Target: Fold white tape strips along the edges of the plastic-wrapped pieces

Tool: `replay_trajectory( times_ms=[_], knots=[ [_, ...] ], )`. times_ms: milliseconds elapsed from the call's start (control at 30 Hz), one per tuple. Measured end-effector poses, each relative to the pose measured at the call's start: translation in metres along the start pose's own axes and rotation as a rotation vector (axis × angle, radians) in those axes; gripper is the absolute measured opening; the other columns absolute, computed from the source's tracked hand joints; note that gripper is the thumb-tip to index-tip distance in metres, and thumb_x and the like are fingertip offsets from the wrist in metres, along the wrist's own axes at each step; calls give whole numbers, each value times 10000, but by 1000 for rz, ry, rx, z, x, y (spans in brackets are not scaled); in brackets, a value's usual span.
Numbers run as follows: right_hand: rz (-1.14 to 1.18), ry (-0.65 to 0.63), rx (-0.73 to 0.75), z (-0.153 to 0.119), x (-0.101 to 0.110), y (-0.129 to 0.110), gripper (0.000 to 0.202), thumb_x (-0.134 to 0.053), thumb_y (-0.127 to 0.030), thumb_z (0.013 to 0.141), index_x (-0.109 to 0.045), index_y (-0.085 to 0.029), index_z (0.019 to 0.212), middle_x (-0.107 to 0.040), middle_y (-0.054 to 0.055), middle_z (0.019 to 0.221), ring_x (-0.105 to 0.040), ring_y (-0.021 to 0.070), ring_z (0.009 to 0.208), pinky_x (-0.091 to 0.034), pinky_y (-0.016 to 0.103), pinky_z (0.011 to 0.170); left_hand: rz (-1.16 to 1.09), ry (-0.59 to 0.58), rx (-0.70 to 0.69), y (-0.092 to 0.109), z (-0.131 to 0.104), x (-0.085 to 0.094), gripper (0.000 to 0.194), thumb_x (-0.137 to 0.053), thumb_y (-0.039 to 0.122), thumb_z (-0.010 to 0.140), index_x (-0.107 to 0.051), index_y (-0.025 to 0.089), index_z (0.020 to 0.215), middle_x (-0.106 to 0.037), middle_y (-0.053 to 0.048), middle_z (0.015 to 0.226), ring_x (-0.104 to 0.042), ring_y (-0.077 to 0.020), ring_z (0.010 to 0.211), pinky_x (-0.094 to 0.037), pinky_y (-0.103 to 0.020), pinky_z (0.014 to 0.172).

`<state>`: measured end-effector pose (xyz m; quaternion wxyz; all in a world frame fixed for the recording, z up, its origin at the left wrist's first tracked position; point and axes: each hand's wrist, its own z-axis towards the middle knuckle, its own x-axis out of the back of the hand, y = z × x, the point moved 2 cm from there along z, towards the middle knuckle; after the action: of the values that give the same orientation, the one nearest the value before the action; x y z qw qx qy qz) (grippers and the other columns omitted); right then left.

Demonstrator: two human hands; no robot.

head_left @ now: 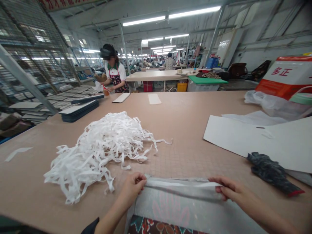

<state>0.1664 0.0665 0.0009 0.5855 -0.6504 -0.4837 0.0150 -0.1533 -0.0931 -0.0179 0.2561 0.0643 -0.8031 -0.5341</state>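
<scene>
A grey sheet with a faint pink pattern (170, 204) lies at the near edge of the brown table (185, 130). A white strip (180, 184) runs along its far edge. My left hand (133, 188) pinches the strip's left end. My right hand (227, 188) pinches its right end. A large tangled pile of white strips (102, 146) lies just left of my left hand.
White sheets (258, 136) and a dark glove (270, 172) lie at the right. A red and white box (285, 76) and clear plastic (273, 104) stand at the far right. Dark stacked panels (79, 110) sit far left. A person in an apron (114, 73) works at the far end.
</scene>
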Motion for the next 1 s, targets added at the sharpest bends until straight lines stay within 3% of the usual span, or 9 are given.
replay_trajectory(
  times_ms=[67, 133, 233, 367, 633, 800, 1000],
  knots=[
    [69, -50, -44, -4, 3, -3, 386, -438, -393, 755, -596, -211, 1055, -642, 50, 925, -573, 190, 712, -452, 264, 614, -15, -4, 10, 4, 0, 0, 242, -552, 364, 582, -570, 145, 683, -480, 62, 486, -408, -82, 413, -329, -213, 414],
    [72, -92, -57, -7, 6, -5, 369, -435, -430, 772, -607, -223, 1025, -636, 45, 877, -556, 190, 730, -429, 249, 584, -63, 2, 32, 8, 2, 0, 288, -564, 373, 569, -571, 138, 735, -483, 63, 508, -409, -82, 416, -340, -218, 419],
    [-44, -168, 14, -6, 2, -4, 295, -440, -438, 772, -629, -212, 770, -590, 19, 652, -525, 179, 645, -395, 251, 562, -154, 29, 60, 11, 6, 1, 349, -587, 363, 539, -552, 136, 802, -516, 46, 572, -479, -103, 483, -382, -227, 456],
    [-190, -220, 85, -2, -4, 1, 217, -471, -359, 755, -552, -207, 622, -570, 2, 609, -517, 168, 613, -369, 247, 550, -181, 25, 71, 12, 9, 3, 372, -587, 350, 531, -537, 140, 834, -531, 32, 606, -528, -133, 549, -403, -239, 479],
    [-330, -135, 70, 4, 4, 22, 256, -375, -357, 811, -557, -213, 701, -609, 33, 714, -561, 201, 710, -392, 277, 632, 251, 47, -140, 2, 6, -5, 109, -491, 239, 649, -565, 171, 691, -560, 18, 612, -527, -145, 598, -396, -258, 581],
    [-410, -19, 30, 7, -6, 28, 252, -355, -339, 814, -549, -215, 711, -617, 50, 753, -563, 217, 747, -395, 310, 679, 447, 62, -135, -2, 5, -12, 132, -443, 215, 695, -554, 169, 748, -554, 7, 630, -524, -158, 612, -371, -256, 573],
    [-421, 8, 19, 12, -10, 29, 260, -338, -335, 827, -549, -220, 730, -624, 48, 780, -573, 215, 767, -398, 311, 688, 611, 92, -113, 7, 1, -14, 139, -420, 153, 706, -526, 177, 793, -561, -9, 721, -534, -158, 710, -367, -246, 633]
  ],
)
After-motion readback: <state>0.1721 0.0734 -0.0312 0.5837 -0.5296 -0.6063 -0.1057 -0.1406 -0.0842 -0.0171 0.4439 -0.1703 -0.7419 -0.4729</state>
